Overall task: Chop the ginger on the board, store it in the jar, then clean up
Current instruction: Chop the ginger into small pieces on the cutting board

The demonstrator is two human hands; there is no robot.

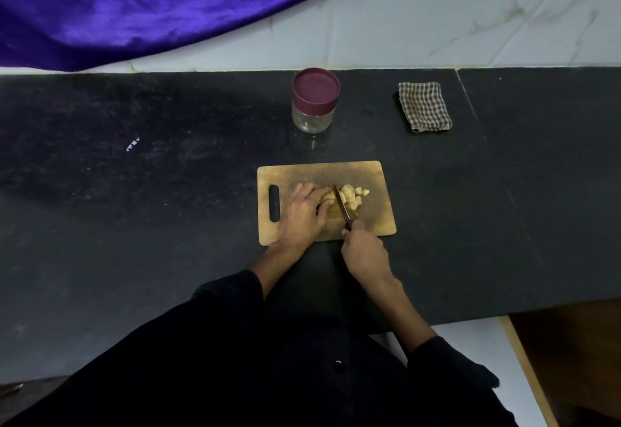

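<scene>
Wooden board (376, 174): ginger (351, 196) part-chopped; my left hand (302, 213) pins it, right hand (364, 253) grips knife (341, 203). Jar (314, 102), twelve o'clock, lidded; cleanup pending.

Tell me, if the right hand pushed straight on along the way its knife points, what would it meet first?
Probably the ginger pieces beside the knife gripped by the right hand; farther along that line stands the jar, though depth is uncertain.

The table (168, 191) is dark stone with a matt, speckled finish. The cutting board (376, 211) is wood, worn and dull. The jar (312, 117) has a clear, glossy body and a smooth maroon plastic lid (316, 87). The folded cloth (425, 105) is checked woven fabric. The drape (134, 6) is purple velvet with sheen.
</scene>
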